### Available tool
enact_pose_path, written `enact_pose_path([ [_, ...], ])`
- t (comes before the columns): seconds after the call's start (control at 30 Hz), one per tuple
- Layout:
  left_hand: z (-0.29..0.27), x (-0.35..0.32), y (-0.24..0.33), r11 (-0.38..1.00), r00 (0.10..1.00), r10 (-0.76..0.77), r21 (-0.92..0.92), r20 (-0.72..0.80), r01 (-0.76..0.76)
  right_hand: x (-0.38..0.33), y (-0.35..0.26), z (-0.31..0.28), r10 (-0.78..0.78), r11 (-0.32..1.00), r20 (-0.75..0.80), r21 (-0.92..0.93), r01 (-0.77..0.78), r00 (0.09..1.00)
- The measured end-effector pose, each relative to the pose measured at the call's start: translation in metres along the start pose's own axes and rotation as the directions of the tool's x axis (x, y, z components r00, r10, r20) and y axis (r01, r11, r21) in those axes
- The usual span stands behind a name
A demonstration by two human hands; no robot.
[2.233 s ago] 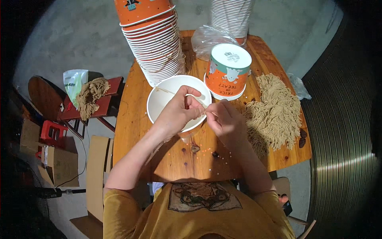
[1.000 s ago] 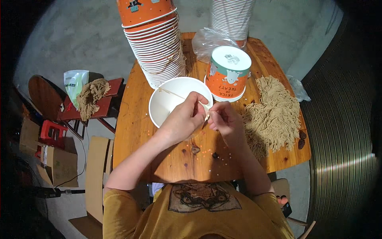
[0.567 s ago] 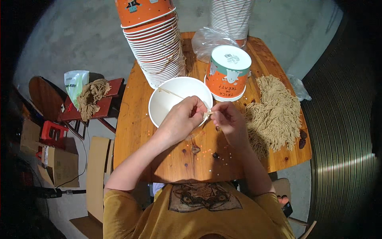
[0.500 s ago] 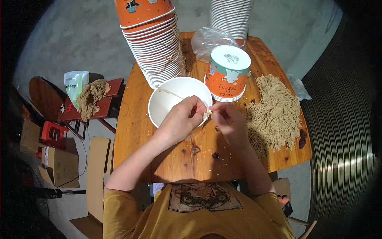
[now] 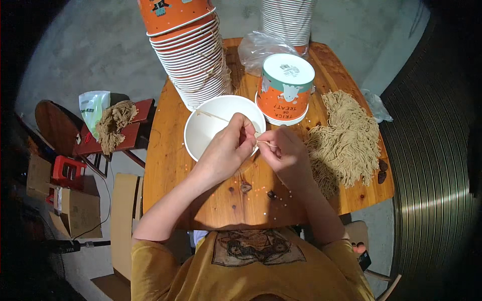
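Note:
My left hand point(image 5: 226, 152) pinches a thin tan string at the near right rim of a white-lined paper bucket point(image 5: 200, 131). A length of the string point(image 5: 213, 116) runs across the bucket's mouth to its far left rim. Close beside it, my right hand point(image 5: 287, 154) pinches the string's end, a short bit of which sticks out over the fingers. The fingertips of both hands nearly meet, and the exact spot between them is partly hidden. Right of my right hand lies a large heap of cut tan strings point(image 5: 349, 138).
A tall stack of orange paper buckets point(image 5: 188, 60) leans at the back left, strings trailing down it. An upturned orange bucket point(image 5: 286, 93) stands behind my right hand. Farther back are a clear plastic bag point(image 5: 261, 47) and another bucket stack point(image 5: 288, 20). Small beads dot the wooden table point(image 5: 221, 213).
My right hand has turned and closed in on the left fingertips, its fingers now pinching the string's end. My left hand stays at the bucket's rim. The view has shifted slightly.

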State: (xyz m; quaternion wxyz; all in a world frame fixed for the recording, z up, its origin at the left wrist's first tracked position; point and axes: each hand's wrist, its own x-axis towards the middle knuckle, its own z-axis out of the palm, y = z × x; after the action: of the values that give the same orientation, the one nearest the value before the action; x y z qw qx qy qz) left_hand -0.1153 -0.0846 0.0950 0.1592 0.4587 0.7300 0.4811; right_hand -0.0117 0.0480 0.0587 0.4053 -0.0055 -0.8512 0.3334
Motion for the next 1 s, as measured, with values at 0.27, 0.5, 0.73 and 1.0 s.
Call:
enact_pose_path([
  [0.27, 0.001, -0.002, 0.003, 1.0, 0.999, -0.02, 0.016, -0.049, 0.021, -0.003, -0.001, -0.004, -0.109, 0.965, 0.009, -0.238, 0.108, 0.994],
  [0.5, -0.002, -0.003, 0.007, 0.997, 0.996, 0.03, 0.07, -0.084, -0.025, -0.006, -0.005, -0.005, -0.04, 0.991, -0.006, -0.125, 0.039, 0.999],
  [0.73, -0.001, -0.005, 0.001, 0.998, 0.994, 0.038, 0.061, -0.104, -0.031, -0.011, -0.003, -0.004, -0.025, 0.99, 0.033, -0.134, 0.03, 0.999],
  [1.0, 0.001, -0.006, 0.0, 0.992, 0.99, 0.078, 0.107, -0.12, -0.065, -0.01, -0.002, -0.006, 0.002, 0.989, -0.007, -0.146, -0.003, 1.0],
])
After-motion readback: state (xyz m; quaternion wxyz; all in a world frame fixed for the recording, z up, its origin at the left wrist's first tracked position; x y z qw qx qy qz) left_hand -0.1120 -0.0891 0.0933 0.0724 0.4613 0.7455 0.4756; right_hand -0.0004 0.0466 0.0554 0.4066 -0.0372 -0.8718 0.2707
